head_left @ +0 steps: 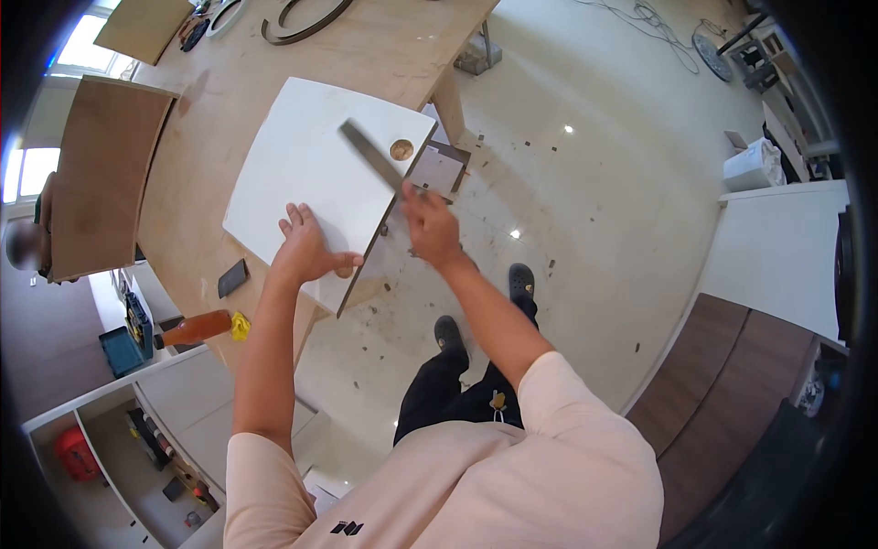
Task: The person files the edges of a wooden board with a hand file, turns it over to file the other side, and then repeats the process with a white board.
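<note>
A white panel with a dark edge lies on the wooden table, its right edge overhanging the side. One round hole shows near its upper right corner; another, near the lower end, is partly covered by my left thumb. My left hand presses on the panel's lower part, fingers spread. My right hand is closed around the near end of a long flat file, slightly blurred. The file slants across the panel's right edge, its far end over the white face. The grip end is hidden in my fingers.
On the wooden table are a dark rectangular block, an orange-brown bottle, a yellow cloth and a curved strip. A brown panel stands at left, near a person. Debris dots the floor.
</note>
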Demonstrator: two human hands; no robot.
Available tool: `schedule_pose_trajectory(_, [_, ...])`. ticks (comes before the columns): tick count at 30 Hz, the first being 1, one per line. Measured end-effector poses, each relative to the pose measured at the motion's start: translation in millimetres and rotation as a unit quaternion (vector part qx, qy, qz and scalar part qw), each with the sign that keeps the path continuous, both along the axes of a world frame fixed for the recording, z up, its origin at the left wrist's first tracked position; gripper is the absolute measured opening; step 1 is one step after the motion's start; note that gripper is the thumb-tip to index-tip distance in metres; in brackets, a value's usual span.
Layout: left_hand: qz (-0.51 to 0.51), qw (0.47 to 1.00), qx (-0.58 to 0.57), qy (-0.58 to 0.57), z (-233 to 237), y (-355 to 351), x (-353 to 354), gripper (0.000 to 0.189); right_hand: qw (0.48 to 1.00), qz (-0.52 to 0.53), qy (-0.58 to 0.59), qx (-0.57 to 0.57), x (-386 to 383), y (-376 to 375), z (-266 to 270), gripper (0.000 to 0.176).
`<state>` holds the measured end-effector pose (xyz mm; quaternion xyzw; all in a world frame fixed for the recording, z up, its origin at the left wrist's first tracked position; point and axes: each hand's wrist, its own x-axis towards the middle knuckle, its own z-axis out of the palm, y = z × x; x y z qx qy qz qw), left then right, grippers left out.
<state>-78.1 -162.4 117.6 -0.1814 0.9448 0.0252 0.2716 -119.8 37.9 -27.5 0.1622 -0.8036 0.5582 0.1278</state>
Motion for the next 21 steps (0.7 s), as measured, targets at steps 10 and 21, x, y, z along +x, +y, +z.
schedule_pose_trajectory(10, [0.071, 0.997, 0.039, -0.013, 1, 5, -3, 0.158, 0.999, 0.017, -0.034, 0.01, -55, 22, -3, 0.05])
schedule_pose_trajectory(21, [0.084, 0.994, 0.047, -0.049, 2, 2, -5, 0.161, 0.996, 0.065, -0.051, 0.016, -105, 44, 20, 0.045])
